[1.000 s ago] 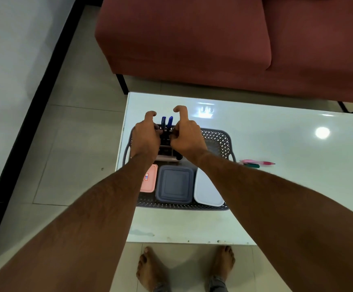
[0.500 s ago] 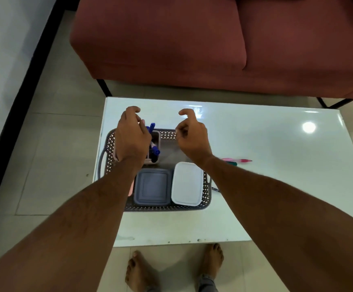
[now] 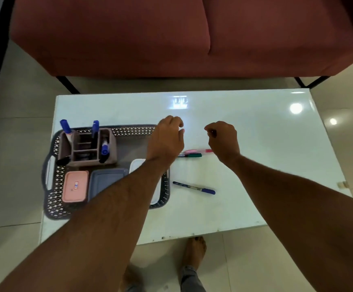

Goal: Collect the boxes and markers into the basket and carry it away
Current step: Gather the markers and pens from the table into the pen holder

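Observation:
A dark perforated basket [image 3: 53, 199] sits at the table's left end. Inside it stand a pink organiser [image 3: 108, 148] with several blue markers [image 3: 66, 127], a pink box [image 3: 75, 186], a grey-blue box [image 3: 106, 178] and a white box [image 3: 136, 165] partly hidden by my left forearm. On the table right of the basket lie a pink marker [image 3: 198, 151], a green marker [image 3: 190, 155] and a blue marker [image 3: 194, 188]. My left hand [image 3: 167, 140] hovers over the basket's right end, fingers curled, empty. My right hand [image 3: 224, 140] hovers just beyond the pink and green markers, fingers loosely curled, empty.
The glossy white table [image 3: 255, 165] has its near edge above my bare feet [image 3: 194, 251]. A red sofa [image 3: 171, 34] on black legs stands close behind the table. Tiled floor surrounds it, with a dark wall strip at far left.
Both hands have left the organiser in the basket and moved right, toward the loose markers. My view has shifted right, so the basket now sits at the left.

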